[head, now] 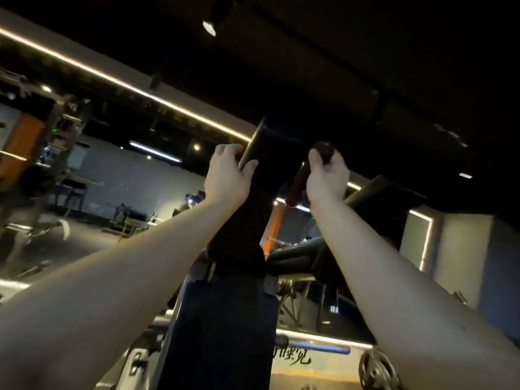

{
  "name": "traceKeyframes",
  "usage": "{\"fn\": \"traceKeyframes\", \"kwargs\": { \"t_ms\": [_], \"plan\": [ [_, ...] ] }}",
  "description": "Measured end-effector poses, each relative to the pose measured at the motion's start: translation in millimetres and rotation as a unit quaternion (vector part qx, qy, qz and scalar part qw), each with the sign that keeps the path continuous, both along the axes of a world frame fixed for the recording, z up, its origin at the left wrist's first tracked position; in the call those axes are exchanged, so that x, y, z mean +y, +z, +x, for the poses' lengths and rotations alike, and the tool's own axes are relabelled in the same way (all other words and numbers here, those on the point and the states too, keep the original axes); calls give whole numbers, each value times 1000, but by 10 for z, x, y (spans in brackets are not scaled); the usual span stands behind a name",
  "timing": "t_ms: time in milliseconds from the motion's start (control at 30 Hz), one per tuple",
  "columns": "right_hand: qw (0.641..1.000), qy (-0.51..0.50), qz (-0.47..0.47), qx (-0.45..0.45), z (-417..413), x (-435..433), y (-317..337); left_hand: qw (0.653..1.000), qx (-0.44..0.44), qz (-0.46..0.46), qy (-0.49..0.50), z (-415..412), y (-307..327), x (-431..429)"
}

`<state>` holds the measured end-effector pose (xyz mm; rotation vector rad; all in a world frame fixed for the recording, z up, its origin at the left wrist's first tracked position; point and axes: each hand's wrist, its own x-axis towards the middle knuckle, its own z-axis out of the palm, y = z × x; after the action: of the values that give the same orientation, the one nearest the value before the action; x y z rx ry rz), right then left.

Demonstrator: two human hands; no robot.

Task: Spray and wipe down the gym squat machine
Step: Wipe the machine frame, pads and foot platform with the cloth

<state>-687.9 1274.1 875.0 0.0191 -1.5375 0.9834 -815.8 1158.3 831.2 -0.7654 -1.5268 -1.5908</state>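
From my remote seat the view tilts sharply upward, both bare forearms reaching up into it. The squat machine (242, 226) fills the middle: a dark upright column rising from a blue-black pad (225, 333) low in the frame to a flat panel (254, 142) with a pale edge at its top.

My left hand (229, 173) grasps that panel, fingers curled over its edge and thumb pressed on the near face. My right hand (326, 178) is clenched round a dark red object (323, 149) just beside the column, whose lower end trails down past the wrist. Cloth or handle, I cannot tell in this light.

A broad black beam (309, 80) runs overhead, directly above both hands, and shuts off most of the ceiling. The right forearm crosses in front of the machine's grey frame tubes (295, 249), hiding where they join.

Around it:
- a long light strip (126, 85) and a spotlight (209, 27) on the ceiling
- an orange pillar (19, 147) at far left, beside other blurred gym gear
- a bar (318, 345) with a blue sleeve low down, and a weight plate (377, 370) at the bottom right
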Motion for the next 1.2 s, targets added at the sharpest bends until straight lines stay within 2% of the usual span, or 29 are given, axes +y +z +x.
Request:
{"fn": "traceKeyframes", "kwargs": {
  "t_ms": [100, 200, 333, 400, 533, 600, 767, 867, 933, 1033, 1133, 1200],
  "plan": [
    [984, -98, 149, -7, -156, -169, 475, 999, 34, 6, -16, -184, 343, -30],
    [941, -186, 276, -57, -453, -300, 671, 995, 84, -33, -41, -297, 479, -4],
    [903, -170, 383, -90, -496, -368, 767, 990, 126, -50, -40, -448, 444, 36],
    [896, -177, 399, -79, -365, -215, 694, 990, 135, -40, -24, -481, 413, 60],
    [922, -217, 317, -51, -102, 265, 518, 990, 139, -21, -15, -467, 404, 98],
    [920, -228, 315, -39, -193, 164, 575, 990, 139, -13, -6, -458, 391, 102],
    [880, -203, 427, -44, -416, -157, 670, 992, 122, -1, -29, -460, 394, 96],
    [914, -204, 349, -25, -307, 103, 556, 991, 126, 4, -35, -464, 374, 104],
    [948, -187, 258, 15, -309, 188, 434, 992, 117, 9, -38, -457, 347, 130],
    [986, -106, 93, 93, -483, 152, 312, 994, 94, 6, -58, -441, 299, 143],
    [992, -18, -30, 123, -701, 155, 77, 995, 73, -3, -65, -438, 200, 147],
    [996, -5, -55, 75, -879, 211, -252, 996, 63, -6, -63, -443, 131, 150]
  ]
}}
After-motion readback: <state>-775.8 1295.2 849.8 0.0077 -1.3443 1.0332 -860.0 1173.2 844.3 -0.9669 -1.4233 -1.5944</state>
